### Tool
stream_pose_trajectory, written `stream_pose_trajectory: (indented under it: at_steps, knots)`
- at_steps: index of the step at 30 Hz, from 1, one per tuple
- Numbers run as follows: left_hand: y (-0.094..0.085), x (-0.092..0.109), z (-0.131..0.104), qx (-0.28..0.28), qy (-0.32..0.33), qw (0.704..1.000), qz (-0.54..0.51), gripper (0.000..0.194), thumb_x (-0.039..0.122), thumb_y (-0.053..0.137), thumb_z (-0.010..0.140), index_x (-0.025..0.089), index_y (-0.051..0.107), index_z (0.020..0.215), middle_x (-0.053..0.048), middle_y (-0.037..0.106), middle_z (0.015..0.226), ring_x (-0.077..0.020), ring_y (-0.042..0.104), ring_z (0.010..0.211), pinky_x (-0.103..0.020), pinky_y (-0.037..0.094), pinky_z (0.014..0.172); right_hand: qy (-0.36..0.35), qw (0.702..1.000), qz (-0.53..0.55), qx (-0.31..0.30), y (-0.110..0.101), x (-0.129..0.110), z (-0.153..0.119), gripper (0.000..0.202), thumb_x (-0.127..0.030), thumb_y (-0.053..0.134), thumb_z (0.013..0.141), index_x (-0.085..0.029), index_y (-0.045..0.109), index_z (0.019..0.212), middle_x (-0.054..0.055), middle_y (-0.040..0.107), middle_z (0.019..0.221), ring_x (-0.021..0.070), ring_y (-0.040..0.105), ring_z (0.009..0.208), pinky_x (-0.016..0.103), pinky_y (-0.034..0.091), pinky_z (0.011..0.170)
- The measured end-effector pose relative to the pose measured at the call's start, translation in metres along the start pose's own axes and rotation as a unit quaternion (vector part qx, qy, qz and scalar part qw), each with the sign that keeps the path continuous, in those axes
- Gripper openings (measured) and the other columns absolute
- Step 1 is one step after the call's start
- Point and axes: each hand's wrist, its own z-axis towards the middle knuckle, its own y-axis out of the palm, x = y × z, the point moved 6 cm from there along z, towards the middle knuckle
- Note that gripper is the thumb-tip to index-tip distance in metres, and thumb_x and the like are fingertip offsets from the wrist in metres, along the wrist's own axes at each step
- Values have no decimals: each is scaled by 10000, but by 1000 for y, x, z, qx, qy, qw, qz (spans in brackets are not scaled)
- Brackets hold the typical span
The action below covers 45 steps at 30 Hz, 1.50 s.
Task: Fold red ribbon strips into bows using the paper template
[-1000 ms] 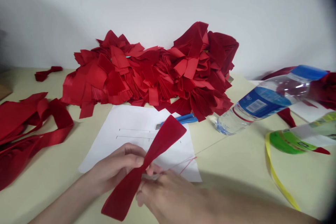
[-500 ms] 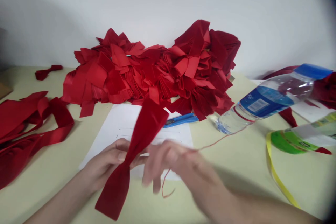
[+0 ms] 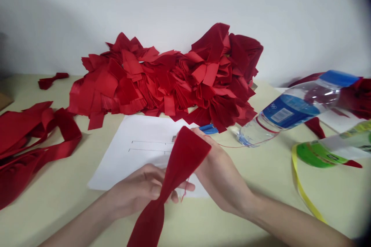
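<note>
Your left hand [image 3: 139, 189] pinches the narrow, gathered waist of the red velvet ribbon [image 3: 175, 170] between thumb and fingers, holding it aslant above the white paper [image 3: 118, 166]. Your right hand [image 3: 222, 177] is raised behind the ribbon's upper end, its fingers mostly hidden, so their spread and grip cannot be told. From beside them, a red thread [image 3: 232, 147] runs toward the water bottle [image 3: 285, 112] on the tabletop [image 3: 261, 173].
</note>
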Motion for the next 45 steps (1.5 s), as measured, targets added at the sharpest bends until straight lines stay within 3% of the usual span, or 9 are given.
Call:
stream_pose_trajectory:
  at_steps: [6, 10, 13, 17, 20, 24, 26, 31, 45]
  knots:
    - [-7, 1, -4, 38, 10, 999, -1, 141, 274, 636, 677, 147, 696, 688, -51, 646, 665, -155, 498, 636, -285, 344, 656, -128, 980, -68, 137, -48, -20, 7, 247, -332, 389, 894, -195, 371, 689, 5, 478, 782, 128, 499, 764, 277, 436, 739]
    - [-20, 5, -7, 86, 31, 996, -2, 90, 248, 625, 689, 165, 661, 684, -27, 609, 648, -147, 471, 646, -275, 331, 655, -110, 961, -188, 169, -92, -17, 6, 293, -389, 391, 897, -191, 370, 681, -12, 460, 688, 115, 484, 674, 238, 407, 605]
    - [-25, 5, -7, 106, 18, 994, 8, 120, 269, 612, 706, 157, 647, 680, -27, 577, 654, -146, 451, 655, -273, 325, 658, 12, 935, -335, 114, -111, -9, -10, 385, -493, 324, 900, -178, 412, 698, -22, 457, 595, 84, 420, 476, 218, 339, 459]
    - [-28, 4, -6, 136, 8, 990, 27, 187, 298, 566, 755, 145, 624, 663, -28, 536, 661, -140, 431, 640, -270, 319, 630, 215, 811, -537, -84, -108, -5, -53, 360, -492, 453, 849, -166, 565, 746, 5, 542, 587, 89, 449, 436, 206, 297, 400]
    - [-27, 5, -5, 149, 12, 988, 34, 205, 302, 548, 775, 144, 614, 661, -29, 522, 686, -144, 437, 658, -269, 329, 637, 139, 761, -628, -79, -92, -29, -59, 339, -472, 487, 841, -186, 611, 708, 6, 548, 587, 111, 481, 510, 218, 307, 441]
    - [-25, 4, -4, 152, 6, 988, 27, 213, 330, 576, 772, 145, 624, 679, -35, 521, 712, -152, 451, 682, -268, 352, 663, -85, 789, -608, 32, -56, -50, -29, 216, -388, 506, 856, -213, 602, 940, 42, 627, 947, 168, 572, 833, 270, 438, 678]
    - [-25, 2, -4, 153, 5, 988, 21, 208, 328, 593, 766, 140, 640, 690, -40, 539, 720, -148, 464, 678, -263, 360, 661, -141, 826, -545, -35, -33, -40, -10, 310, -328, 574, 825, -214, 541, 1111, 52, 575, 1138, 181, 518, 1048, 320, 401, 892]
    - [-29, -1, -4, 160, 14, 987, 10, 184, 268, 577, 775, 125, 670, 707, -50, 587, 679, -152, 512, 664, -266, 383, 665, -5, 916, -318, -246, -5, 0, 16, 234, -319, 468, 889, -133, 598, 949, 45, 643, 862, 123, 598, 824, 239, 469, 707]
    - [-32, -1, -5, 164, -7, 986, -15, 218, 273, 488, 832, 147, 616, 708, -32, 526, 721, -132, 463, 674, -246, 372, 652, 24, 924, -375, -74, -50, -25, 13, 178, -299, 616, 761, -135, 625, 690, -27, 499, 569, 70, 414, 521, 202, 301, 470]
